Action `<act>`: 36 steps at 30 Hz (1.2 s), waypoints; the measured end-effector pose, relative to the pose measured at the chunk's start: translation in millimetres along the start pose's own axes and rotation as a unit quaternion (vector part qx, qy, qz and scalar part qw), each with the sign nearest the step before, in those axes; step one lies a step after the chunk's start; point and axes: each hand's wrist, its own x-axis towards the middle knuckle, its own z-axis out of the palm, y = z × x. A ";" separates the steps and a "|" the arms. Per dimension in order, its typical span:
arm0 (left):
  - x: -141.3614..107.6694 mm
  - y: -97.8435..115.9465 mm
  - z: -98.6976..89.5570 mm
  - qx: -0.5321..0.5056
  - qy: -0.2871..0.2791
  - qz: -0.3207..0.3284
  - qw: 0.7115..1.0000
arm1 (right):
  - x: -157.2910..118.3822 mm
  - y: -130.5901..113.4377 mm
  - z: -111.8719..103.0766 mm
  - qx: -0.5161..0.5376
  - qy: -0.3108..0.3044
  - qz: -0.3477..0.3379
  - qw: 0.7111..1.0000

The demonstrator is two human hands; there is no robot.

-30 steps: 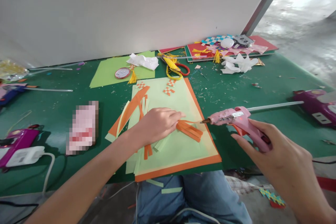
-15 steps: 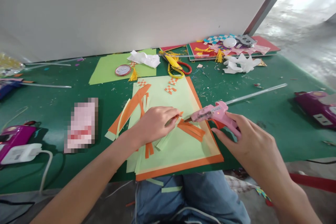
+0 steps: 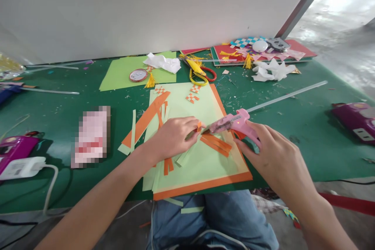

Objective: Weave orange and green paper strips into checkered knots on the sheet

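My left hand [image 3: 178,136] pinches a small orange paper piece [image 3: 199,126] between thumb and fingers, above the pale green sheets [image 3: 187,175]. My right hand [image 3: 272,156] is closed around the handle of a pink hot glue gun [image 3: 234,122]. The gun's nozzle is right at the orange piece; whether they touch I cannot tell. From the back of the gun sticks a long clear glue stick [image 3: 288,96]. Orange paper strips [image 3: 216,144] lie below the nozzle. Beyond my hands, small orange-and-white checkered woven pieces [image 3: 192,98] rest on the sheets.
Yellow-and-red-handled scissors [image 3: 199,71], crumpled tissue [image 3: 162,62] and a round tin [image 3: 138,75] lie at the back. A wide orange strip [image 3: 146,119] lies left of the sheets. Purple power strips [image 3: 356,119] sit at both sides. Red boards [image 3: 299,49] hold craft pieces at back right.
The glue gun has moved slightly left, bringing its nozzle to the orange piece in my left hand. My left hand has stayed nearly still.
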 end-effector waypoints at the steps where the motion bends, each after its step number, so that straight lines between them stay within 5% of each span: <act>1: -0.1 -0.1 0.0 0.001 0.000 0.001 1.000 | -0.2 0.0 0.1 0.001 0.000 -0.001 1.000; 36: 0.3 -0.4 1.4 -0.049 -0.015 -0.027 0.998 | 0.0 -5.5 -6.7 0.003 -0.006 0.003 1.000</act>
